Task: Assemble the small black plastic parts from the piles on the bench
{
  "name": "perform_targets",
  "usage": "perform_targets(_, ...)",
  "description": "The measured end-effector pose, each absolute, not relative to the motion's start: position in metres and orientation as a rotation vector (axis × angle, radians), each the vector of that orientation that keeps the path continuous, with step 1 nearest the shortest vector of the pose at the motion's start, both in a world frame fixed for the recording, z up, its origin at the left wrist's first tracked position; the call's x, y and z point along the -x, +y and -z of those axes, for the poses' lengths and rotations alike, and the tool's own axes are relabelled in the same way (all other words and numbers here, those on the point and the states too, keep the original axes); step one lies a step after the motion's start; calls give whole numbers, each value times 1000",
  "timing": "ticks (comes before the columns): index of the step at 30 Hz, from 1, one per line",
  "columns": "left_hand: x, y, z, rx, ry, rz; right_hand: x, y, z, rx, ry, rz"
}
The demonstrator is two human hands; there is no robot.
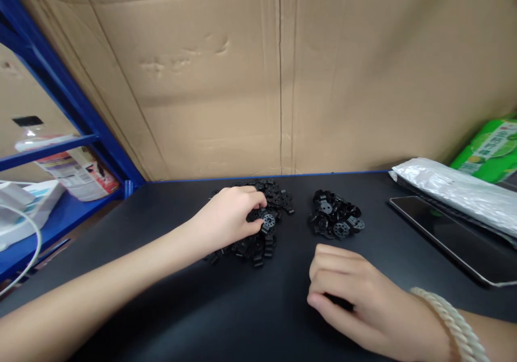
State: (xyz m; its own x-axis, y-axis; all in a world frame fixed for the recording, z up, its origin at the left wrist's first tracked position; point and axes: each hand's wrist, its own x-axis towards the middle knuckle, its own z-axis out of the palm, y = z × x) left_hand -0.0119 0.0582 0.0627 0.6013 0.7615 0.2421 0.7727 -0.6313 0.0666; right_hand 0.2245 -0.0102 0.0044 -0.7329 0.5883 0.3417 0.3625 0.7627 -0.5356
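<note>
- left hand [230, 216] sits on the larger heap of small black plastic parts [258, 222] at the back of the black matte tabletop [181, 308]; fingers curled, tips pinching a round perforated black disc [268, 220] at the heap's right edge.
- right hand [355, 297] rests on the tabletop nearer the camera, fingers folded in over something dark underneath; can't tell what it is or whether it's actually gripped.
- smaller heap of black disc-shaped parts [336, 215] lies just right of the big one, a clear gap between them.
- advice: lift the disc straight up, pinching one piece only, so neighbours don't drag out and spill into the gap.
- keep the two heaps apart; don't sweep with the wrist.
- dark-screened phone [448, 238] and silver plastic bag [456, 189] sit well right; keep the right elbow off them.
</note>
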Motion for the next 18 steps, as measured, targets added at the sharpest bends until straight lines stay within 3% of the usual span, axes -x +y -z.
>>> perform_targets(3,1,44,-63,2883,-1178,854,-223,-8,-5,892,-2082,-1196)
perform_targets(7,-21,13,-46,3099,-974,1392,-223,-2,-3,689,-1486,-1964)
perform_targets(11,-34,-8,-16,3228,-983,1609,-222,2,-4,603,-1365,-2176)
perform_targets(18,-39,-11,2,3226,-1038,1684,-217,-1,-8,725,-1290,-2263)
